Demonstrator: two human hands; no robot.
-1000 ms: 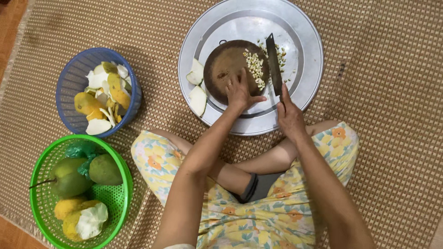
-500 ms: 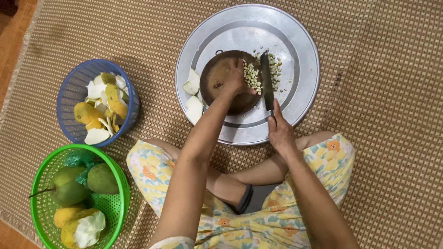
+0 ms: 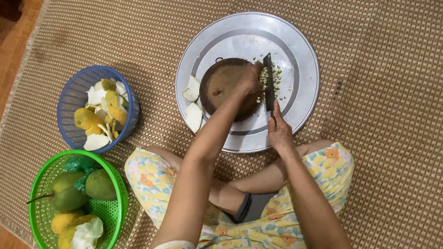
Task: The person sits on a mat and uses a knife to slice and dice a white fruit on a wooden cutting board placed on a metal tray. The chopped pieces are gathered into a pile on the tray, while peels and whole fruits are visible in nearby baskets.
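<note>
right hand point(image 3: 278, 133) was closed around the handle of a dark flat-bladed knife point(image 3: 268, 83). left hand point(image 3: 251, 78), fingers curled, pressed small pale chopped pieces point(image 3: 265, 76) at the right edge of the round dark wooden board point(image 3: 224, 87). pieces judged light, loose, slippery; best gathered from above.

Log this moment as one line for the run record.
right hand grips knife | left hand beside blade on round wooden board | chopped bits by blade | board on metal tray
</note>
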